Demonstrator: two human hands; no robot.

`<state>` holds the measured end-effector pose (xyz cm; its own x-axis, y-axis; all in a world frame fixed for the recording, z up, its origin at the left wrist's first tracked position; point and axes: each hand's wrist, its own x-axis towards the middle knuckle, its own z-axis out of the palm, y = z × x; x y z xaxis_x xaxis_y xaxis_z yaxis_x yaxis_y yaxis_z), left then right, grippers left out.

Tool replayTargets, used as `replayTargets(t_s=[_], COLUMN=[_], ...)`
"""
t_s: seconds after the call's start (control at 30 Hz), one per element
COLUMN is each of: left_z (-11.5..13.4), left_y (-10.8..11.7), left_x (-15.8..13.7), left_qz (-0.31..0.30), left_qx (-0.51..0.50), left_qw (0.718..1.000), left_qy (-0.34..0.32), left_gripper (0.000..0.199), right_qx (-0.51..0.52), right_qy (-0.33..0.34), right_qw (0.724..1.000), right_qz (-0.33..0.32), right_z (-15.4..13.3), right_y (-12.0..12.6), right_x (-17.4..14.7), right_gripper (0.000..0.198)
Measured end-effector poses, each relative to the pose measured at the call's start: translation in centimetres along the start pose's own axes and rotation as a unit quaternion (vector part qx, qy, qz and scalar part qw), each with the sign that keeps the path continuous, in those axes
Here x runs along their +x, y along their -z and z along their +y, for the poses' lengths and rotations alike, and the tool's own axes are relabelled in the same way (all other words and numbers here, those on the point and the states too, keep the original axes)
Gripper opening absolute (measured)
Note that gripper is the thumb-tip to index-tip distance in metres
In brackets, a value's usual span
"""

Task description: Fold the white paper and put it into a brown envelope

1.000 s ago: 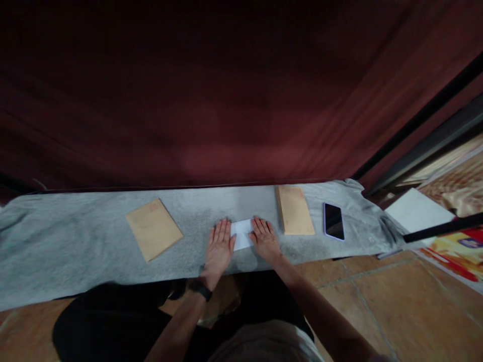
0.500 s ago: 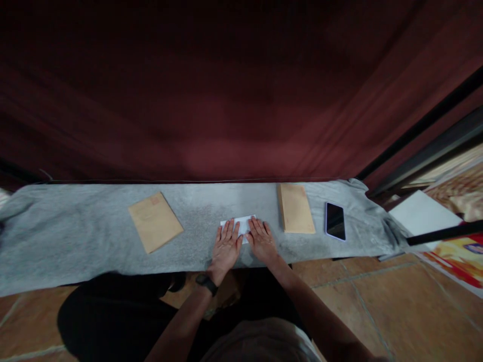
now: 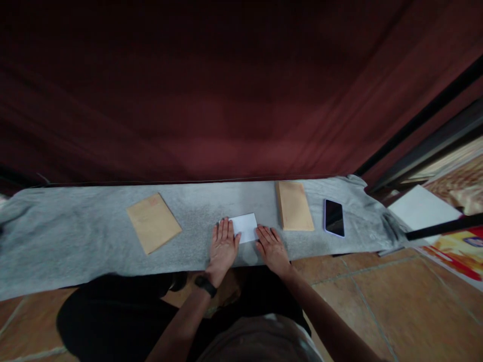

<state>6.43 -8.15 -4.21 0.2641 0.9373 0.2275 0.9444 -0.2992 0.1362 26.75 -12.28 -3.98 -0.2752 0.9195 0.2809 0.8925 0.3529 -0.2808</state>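
A white folded-looking paper (image 3: pixel 245 228) lies flat on the grey cloth in front of me. My left hand (image 3: pixel 222 248) rests flat over its left end, fingers stretched forward. My right hand (image 3: pixel 274 251) lies flat at the paper's right edge, the fingertips touching or just beside it. Neither hand grips anything. To the right sits a stack of brown envelopes (image 3: pixel 296 206), a little beyond my right hand. On the left, apart from my hands, a single brown envelope (image 3: pixel 154 223) lies at an angle.
A phone (image 3: pixel 334 218) with a pale purple edge lies right of the envelope stack. The grey cloth (image 3: pixel 75 226) covers a long narrow surface. Behind it rises a dark red panel (image 3: pixel 219 120). A white sheet (image 3: pixel 420 211) and dark bars stand at the right.
My right hand has slid rightward off the middle of the paper to its right edge, uncovering more of it. My left hand has shifted slightly left.
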Motion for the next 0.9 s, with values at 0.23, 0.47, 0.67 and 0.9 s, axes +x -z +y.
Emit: replayTargets(t_s=[0.23, 0.47, 0.67, 0.9], left_z=[4.1, 3.3, 2.2, -1.7], left_y=[-1.1, -1.6, -1.3, 0.4], left_x=[2.4, 4.1, 2.9, 0.6], left_qz=[-0.058, -0.064, -0.06, -0.054], left_qx=[-0.072, -0.066, -0.053, -0.012], left_qw=[0.989, 0.99, 0.992, 0.998], left_qy=[-0.117, -0.105, -0.093, -0.039], left_gripper=[0.052, 0.054, 0.057, 0.06], right_qx=[0.041, 0.059, 0.045, 0.035], right_qy=[0.011, 0.027, 0.032, 0.032], right_qw=[0.999, 0.997, 0.998, 0.998], right_qz=[0.027, 0.033, 0.034, 0.032], right_z=[0.6, 0.9, 0.9, 0.9], right_y=[-0.6, -1.0, -1.2, -1.3], right_x=[-0.3, -0.6, -0.7, -0.9], right_gripper=[0.038, 0.04, 0.039, 0.038])
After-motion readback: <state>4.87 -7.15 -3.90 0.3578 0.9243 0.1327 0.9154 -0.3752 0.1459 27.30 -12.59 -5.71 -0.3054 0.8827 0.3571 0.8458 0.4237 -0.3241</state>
